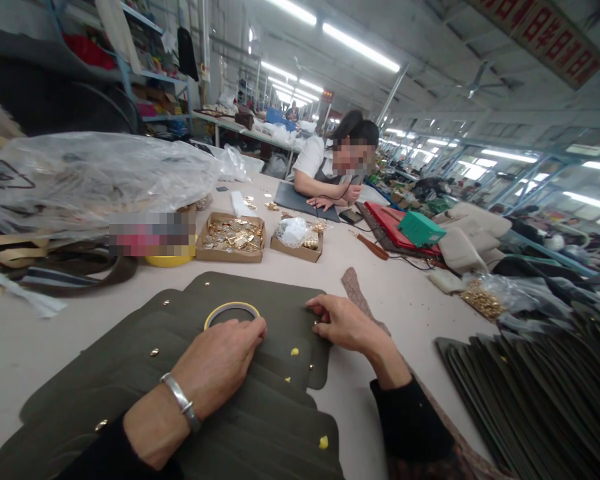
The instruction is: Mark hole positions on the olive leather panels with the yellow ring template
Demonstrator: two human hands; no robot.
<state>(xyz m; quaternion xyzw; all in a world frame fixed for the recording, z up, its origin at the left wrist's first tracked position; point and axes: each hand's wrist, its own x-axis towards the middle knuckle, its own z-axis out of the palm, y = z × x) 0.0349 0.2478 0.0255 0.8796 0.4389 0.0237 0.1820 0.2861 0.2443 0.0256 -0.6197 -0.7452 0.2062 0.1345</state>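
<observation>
My left hand [225,357], with a silver bangle at the wrist, is closed on the near side of a yellow-edged tape roll [233,308]. Under it, dark olive flap-shaped panels [260,293] lie overlapped on the table. Small metal snaps [155,352] dot their left side, and yellow bits of tape [295,351] show on the right. My right hand [347,323] is at the top panel's right edge, index finger and thumb apart beside a small snap there. Its other fingers are partly hidden.
Cardboard boxes of gold metal fittings [233,237] and of wrapped parts [297,239] stand beyond the panels. A stack of olive panels [530,393] sits at right, a large plastic bag [105,180] at left. Opposite, a co-worker [313,163] leans over a dark mat [300,198].
</observation>
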